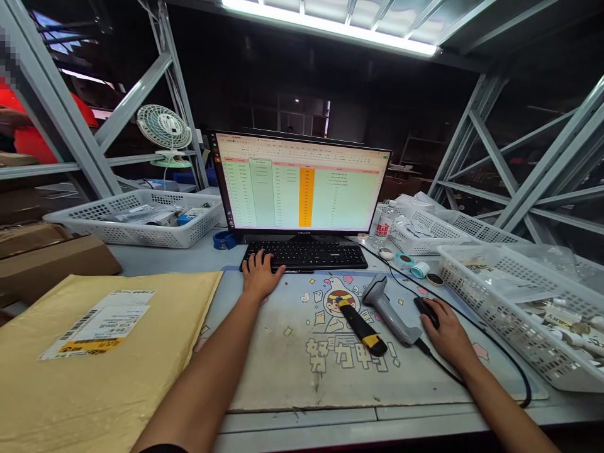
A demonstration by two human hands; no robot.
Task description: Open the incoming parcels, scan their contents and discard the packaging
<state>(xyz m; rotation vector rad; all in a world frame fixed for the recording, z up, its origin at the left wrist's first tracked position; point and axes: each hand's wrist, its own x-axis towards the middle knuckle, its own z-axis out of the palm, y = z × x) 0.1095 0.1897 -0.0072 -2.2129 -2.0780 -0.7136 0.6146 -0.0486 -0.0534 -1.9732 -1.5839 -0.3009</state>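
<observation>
My left hand (260,275) rests at the left end of a black keyboard (306,254), fingers spread over its keys. Farther right, my right hand (448,333) is wrapped over a black computer mouse (427,312) on the printed desk mat (278,371). Between my hands lie a grey barcode scanner (391,311) with a cable and a black-and-yellow utility knife (362,327). Behind the keyboard stands a monitor (349,195) showing a spreadsheet with an orange column. Left of my forearm is a yellow padded envelope (141,390) bearing a shipping label (99,324).
White plastic baskets with packaged items stand at the left (136,236) and the right (514,333). A blue tape roll (223,240), a bottle (383,225) and small rolls (419,270) sit near the monitor. A cardboard box (56,261) and a clip fan (164,129) are at left.
</observation>
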